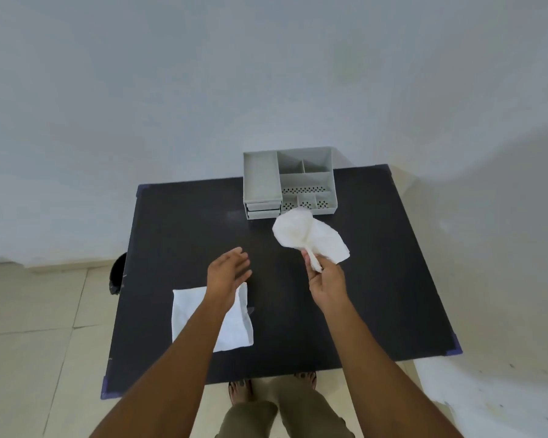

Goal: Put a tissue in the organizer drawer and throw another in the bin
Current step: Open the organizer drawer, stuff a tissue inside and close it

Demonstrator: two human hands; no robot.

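My right hand (325,281) pinches a crumpled white tissue (307,235) and holds it up above the black table (377,263), just in front of the grey organizer (261,178). The organizer stands at the table's far edge, with two shut drawers (264,210) at its lower left. My left hand (227,271) hovers open above the table, fingers spread, holding nothing. A second tissue (234,330) lies flat on the table under my left forearm, partly hidden by it. A dark bin (118,273) peeks out beside the table's left edge.
A pale wall rises behind the table. Light floor tiles (38,327) surround it. My feet and trouser legs (276,406) show below the near table edge. Purple tape marks the table corners.
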